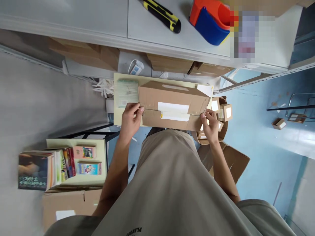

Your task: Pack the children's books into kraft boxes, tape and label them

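A long brown cardboard box (pixel 172 96) lies on a small cream tabletop in front of my body. A seam runs along its side, and a white label (pixel 173 107) sits across that seam. At the box's left end, my left hand (pixel 131 119) is closed, thumb and forefinger pinching the edge by the seam. My right hand (pixel 210 126) pinches the opposite end at about the same height. Whether a strip of clear tape is between the fingers I cannot make out. Left of the box lies a pale green, plastic-looking packet (pixel 128 93).
A grey shelf holds a yellow-black utility knife (pixel 163 14) and an orange-blue tape dispenser (pixel 210 21). Cartons (pixel 172 62) sit beneath it. Books (pixel 56 167) stand on a lower left table (pixel 100 147). An open carton (pixel 223 131) with small labelled boxes stands right.
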The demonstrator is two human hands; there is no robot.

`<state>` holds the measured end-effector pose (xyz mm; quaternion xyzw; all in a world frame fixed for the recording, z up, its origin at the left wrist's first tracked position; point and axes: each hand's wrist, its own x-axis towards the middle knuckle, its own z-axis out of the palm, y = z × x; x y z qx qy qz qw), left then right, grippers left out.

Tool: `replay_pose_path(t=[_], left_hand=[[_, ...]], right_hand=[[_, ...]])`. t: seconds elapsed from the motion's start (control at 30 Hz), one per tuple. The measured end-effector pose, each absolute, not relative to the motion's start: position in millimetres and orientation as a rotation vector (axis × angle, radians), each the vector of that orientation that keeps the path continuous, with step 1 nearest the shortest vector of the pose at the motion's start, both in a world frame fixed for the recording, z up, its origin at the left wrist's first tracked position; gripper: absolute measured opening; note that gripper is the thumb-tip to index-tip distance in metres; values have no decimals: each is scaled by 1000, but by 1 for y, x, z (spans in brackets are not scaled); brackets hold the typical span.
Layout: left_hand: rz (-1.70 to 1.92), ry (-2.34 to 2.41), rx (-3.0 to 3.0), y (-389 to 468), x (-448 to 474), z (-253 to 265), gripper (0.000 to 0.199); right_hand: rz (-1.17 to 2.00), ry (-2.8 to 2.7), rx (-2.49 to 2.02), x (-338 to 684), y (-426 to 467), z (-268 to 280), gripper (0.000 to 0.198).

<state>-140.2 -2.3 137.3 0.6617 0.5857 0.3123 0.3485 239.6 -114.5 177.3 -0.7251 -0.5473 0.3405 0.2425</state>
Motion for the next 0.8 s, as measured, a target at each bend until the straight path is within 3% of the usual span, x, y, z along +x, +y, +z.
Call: replay_pose_path(t=[0.13, 0.33, 0.53, 0.67, 0.8], left_hand=[[795, 1461, 1630, -20, -165, 123, 38], [627, 1609, 1303, -52, -169, 46, 24], [345, 1670, 1062, -37, -172, -7, 22], [613, 1670, 1007, 23, -162, -18, 35], [761, 1543, 1006, 76, -134, -18, 32]], right_hand=[[961, -1192, -1877, 248, -145, 142, 54], [1128, -1079, -1850, 233, -173, 53, 51], [1263, -1028, -1941, 249, -155, 9, 48], [1165, -899, -1965, 270, -99, 7, 65], [1246, -742, -1861, 264, -49, 11, 83]])
